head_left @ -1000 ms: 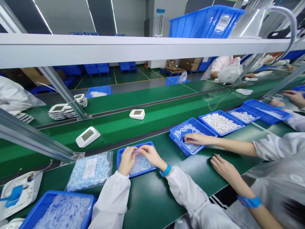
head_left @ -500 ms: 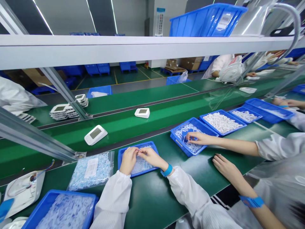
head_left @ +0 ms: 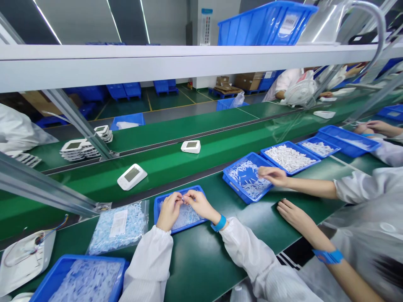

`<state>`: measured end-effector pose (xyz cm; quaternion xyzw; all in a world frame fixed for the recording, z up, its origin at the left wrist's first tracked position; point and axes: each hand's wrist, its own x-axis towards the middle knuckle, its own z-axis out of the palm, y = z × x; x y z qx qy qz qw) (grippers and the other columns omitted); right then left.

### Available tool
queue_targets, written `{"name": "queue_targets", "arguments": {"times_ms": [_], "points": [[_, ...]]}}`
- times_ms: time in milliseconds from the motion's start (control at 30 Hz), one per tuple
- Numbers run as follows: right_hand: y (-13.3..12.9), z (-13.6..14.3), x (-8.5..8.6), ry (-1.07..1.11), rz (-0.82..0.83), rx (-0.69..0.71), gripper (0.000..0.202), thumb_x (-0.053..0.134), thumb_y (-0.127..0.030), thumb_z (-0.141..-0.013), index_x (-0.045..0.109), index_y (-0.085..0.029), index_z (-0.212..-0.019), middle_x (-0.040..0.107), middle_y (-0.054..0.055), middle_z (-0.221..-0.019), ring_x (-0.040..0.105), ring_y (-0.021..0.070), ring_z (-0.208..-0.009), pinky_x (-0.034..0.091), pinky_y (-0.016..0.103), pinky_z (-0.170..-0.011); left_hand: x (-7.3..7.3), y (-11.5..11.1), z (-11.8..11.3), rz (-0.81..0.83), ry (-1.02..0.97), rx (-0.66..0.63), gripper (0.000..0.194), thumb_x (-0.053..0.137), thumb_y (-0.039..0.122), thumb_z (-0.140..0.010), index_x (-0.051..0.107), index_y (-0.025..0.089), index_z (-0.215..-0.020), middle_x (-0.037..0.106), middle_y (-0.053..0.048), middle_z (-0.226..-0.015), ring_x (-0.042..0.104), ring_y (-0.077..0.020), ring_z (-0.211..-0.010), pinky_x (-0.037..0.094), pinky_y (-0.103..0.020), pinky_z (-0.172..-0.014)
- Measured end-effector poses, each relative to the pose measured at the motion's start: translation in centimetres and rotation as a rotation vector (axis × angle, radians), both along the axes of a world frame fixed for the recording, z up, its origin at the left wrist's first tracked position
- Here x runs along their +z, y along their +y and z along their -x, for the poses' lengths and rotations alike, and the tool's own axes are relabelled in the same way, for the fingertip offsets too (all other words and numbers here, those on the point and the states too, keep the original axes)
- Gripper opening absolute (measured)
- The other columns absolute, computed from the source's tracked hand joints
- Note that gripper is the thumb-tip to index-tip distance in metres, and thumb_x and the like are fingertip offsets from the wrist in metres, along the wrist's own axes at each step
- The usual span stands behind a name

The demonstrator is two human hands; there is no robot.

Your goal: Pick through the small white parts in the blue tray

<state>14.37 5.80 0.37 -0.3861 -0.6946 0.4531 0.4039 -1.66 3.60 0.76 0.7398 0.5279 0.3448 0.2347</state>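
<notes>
My left hand (head_left: pixel 170 209) and my right hand (head_left: pixel 199 204) meet fingertip to fingertip above a small blue tray (head_left: pixel 180 228) of small translucent pieces (head_left: pixel 186 217). Both hands are closed in a pinch. Something tiny shows between the fingertips, too small to name. Left of the tray lies a clear bag of pale blue pieces (head_left: pixel 132 224) with a white label. Nearer to me, a larger blue bin (head_left: pixel 121 272) holds many translucent pieces.
Behind the tray runs a green conveyor (head_left: pixel 163 161) carrying white devices with screens (head_left: pixel 132 176). To the right, a co-worker's hand (head_left: pixel 273 175) is over a blue tray of white parts (head_left: pixel 248 176). A metal post (head_left: pixel 78 121) and a shelf (head_left: pixel 189 65) stand ahead.
The white devices on the conveyor have moved slightly right. The co-worker's hand has lifted towards the right edge of its tray. My hands stay together over the small tray.
</notes>
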Motion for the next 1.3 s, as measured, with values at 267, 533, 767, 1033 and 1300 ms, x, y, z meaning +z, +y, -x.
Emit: {"name": "queue_targets", "arguments": {"times_ms": [267, 533, 767, 1033, 1300], "points": [[-0.1, 0.0, 0.3, -0.068, -0.019, -0.001, 0.02, 0.05, -0.024, -0.089, 0.058, -0.015, -0.073, 0.059, -0.001, -0.066, 0.055, 0.0113, -0.063, 0.04, 0.021, -0.062, -0.7, 0.1, 0.2, -0.066, 0.002, 0.038, 0.011, 0.046, 0.022, -0.086, 0.056, 0.02, -0.089, 0.062, -0.002, -0.088, 0.057, -0.0177, -0.086, 0.043, -0.033, -0.081], [-0.2, 0.1, 0.4, -0.104, -0.023, 0.001, 0.017, 0.049, -0.021, -0.089, 0.057, -0.016, -0.074, 0.059, -0.001, -0.067, 0.054, 0.0116, -0.064, 0.038, 0.021, -0.061, -1.0, 0.2, 0.2, -0.077, 0.004, 0.018, 0.012, 0.047, 0.023, -0.087, 0.057, 0.021, -0.093, 0.065, -0.002, -0.09, 0.058, -0.0171, -0.087, 0.041, -0.033, -0.083], [-0.6, 0.6, 0.4, -0.258, -0.134, -0.066, 0.015, 0.045, -0.019, -0.09, 0.053, -0.017, -0.077, 0.056, -0.002, -0.066, 0.051, 0.0113, -0.061, 0.032, 0.02, -0.059, -0.7, -0.1, 0.3, -0.104, 0.054, 0.026, 0.015, 0.044, 0.023, -0.087, 0.056, 0.022, -0.097, 0.066, -0.002, -0.09, 0.058, -0.0192, -0.091, 0.041, -0.036, -0.086], [-1.0, 0.6, 0.2, -0.454, -0.268, -0.103, 0.011, 0.042, -0.016, -0.091, 0.051, -0.017, -0.085, 0.06, 0.001, -0.073, 0.056, 0.0128, -0.069, 0.029, 0.021, -0.06, -1.3, 0.2, 0.1, -0.125, 0.061, 0.048, 0.02, 0.042, 0.026, -0.086, 0.057, 0.022, -0.097, 0.067, -0.004, -0.087, 0.061, -0.0208, -0.088, 0.045, -0.039, -0.084], [-1.5, 0.0, 0.5, -0.649, -0.379, -0.139, 0.013, 0.043, -0.024, -0.089, 0.055, -0.019, -0.092, 0.067, 0.003, -0.078, 0.061, 0.0157, -0.07, 0.029, 0.023, -0.056, -3.6, 1.3, 0.8, -0.127, 0.082, 0.026, 0.027, 0.046, 0.037, -0.08, 0.059, 0.021, -0.097, 0.069, -0.005, -0.093, 0.066, -0.0227, -0.085, 0.053, -0.038, -0.077]]}}
